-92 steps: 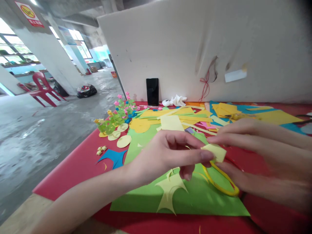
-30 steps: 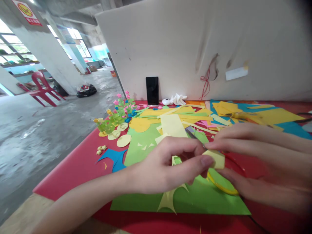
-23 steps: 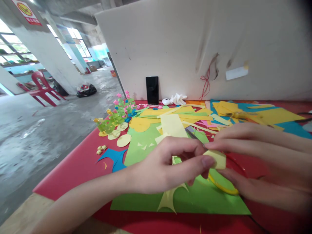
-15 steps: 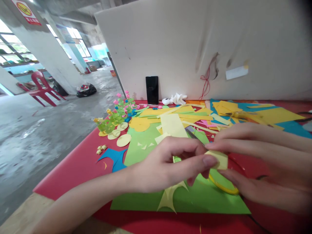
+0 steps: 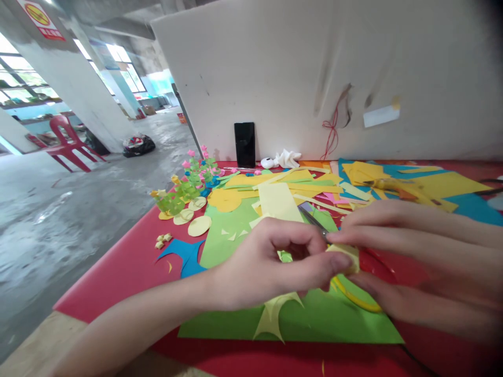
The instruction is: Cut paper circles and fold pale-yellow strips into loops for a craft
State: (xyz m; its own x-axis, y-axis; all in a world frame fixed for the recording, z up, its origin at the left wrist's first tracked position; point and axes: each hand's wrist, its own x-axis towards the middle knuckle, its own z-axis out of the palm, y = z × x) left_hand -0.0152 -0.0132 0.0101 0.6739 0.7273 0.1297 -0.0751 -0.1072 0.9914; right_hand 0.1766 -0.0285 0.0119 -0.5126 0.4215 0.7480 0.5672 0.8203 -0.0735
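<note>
A small folded piece of pale yellow paper (image 5: 349,257) is pinched between my two hands. My left hand (image 5: 283,259) has its thumb across the paper's near-left side, with the other fingers curled behind. From the right, my right hand (image 5: 424,262) holds the same piece between thumb and fingertips. Scissors (image 5: 312,217) with yellow and red handles lie beneath the hands, partly hidden by them. Under these spreads a green paper sheet (image 5: 341,327). A pale yellow strip (image 5: 278,200) lies just beyond my left hand, and a pale cut-out scrap (image 5: 275,317) is below it.
Pale paper discs (image 5: 199,226), tiny folded paper stars (image 5: 163,241) and a blue scrap (image 5: 185,256) lie at left. Behind them stand paper flowers (image 5: 196,175). A black phone (image 5: 244,145) leans on the white board (image 5: 283,78). Yellow pliers-like tool (image 5: 396,186) rests at right.
The folded paper and the fingertips have shifted slightly left. More of the scissors' pivot and red handle shows now. Both hands keep their hold.
</note>
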